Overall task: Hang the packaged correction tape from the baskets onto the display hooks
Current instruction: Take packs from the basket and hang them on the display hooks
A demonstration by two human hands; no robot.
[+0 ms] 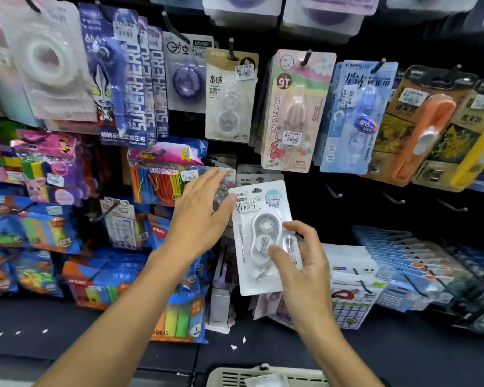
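Both arms reach up from the bottom edge toward the display wall. The right hand (296, 263) has its thumb pressed on the front of a white correction tape pack (259, 236), right over the lower half of the clear blister, with the index finger curled at the pack's right edge, so it's pinching the pack from the right side. The rest of the fingers are behind the card, can't see them. The pack stands upright, tilted a little to the left, with most of it sticking out above and to the left of the grip. Its hang hole at the top sits just below a matching pack (259, 178) already hanging behind it.

The left hand (204, 210) is flat and spread, fingers straight, not holding anything. Its fingertips lie against the hanging packs just left of the held one, and the thumb is right by the held pack's upper left edge; can't tell if it actually touches.

Above those, a row of other tape packs hangs on hooks: a beige one (229, 96), a pink My Melody one (294, 113), a blue one (355, 115). Some bare hooks (391, 198) stick out to the right of the held pack. At the bottom edge there's the rim of a cream basket (263, 372) with another pack inside.
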